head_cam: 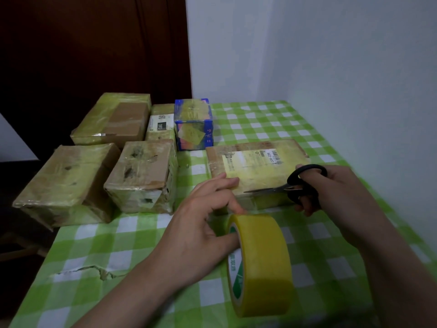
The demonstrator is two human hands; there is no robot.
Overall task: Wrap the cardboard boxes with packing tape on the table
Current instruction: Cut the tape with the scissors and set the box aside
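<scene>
A flat cardboard box (pixel 257 166) with a shipping label lies on the green checked table (pixel 142 245), right of centre, covered in yellowish tape. My left hand (pixel 208 216) grips a big yellow roll of packing tape (pixel 262 263) held upright just in front of the box, thumb in its core and forefinger resting on the box top. My right hand (pixel 331 188) holds black scissors (pixel 298 185) at the box's near right edge, blades pointing left along that edge.
Several taped boxes stand at the left and back: a large one (pixel 68 183), a middle one (pixel 144 174), a far one (pixel 115 117), a small labelled one (pixel 160 124) and a blue box (pixel 194 124). The tablecloth has a tear (pixel 94 271). A white wall is at the right.
</scene>
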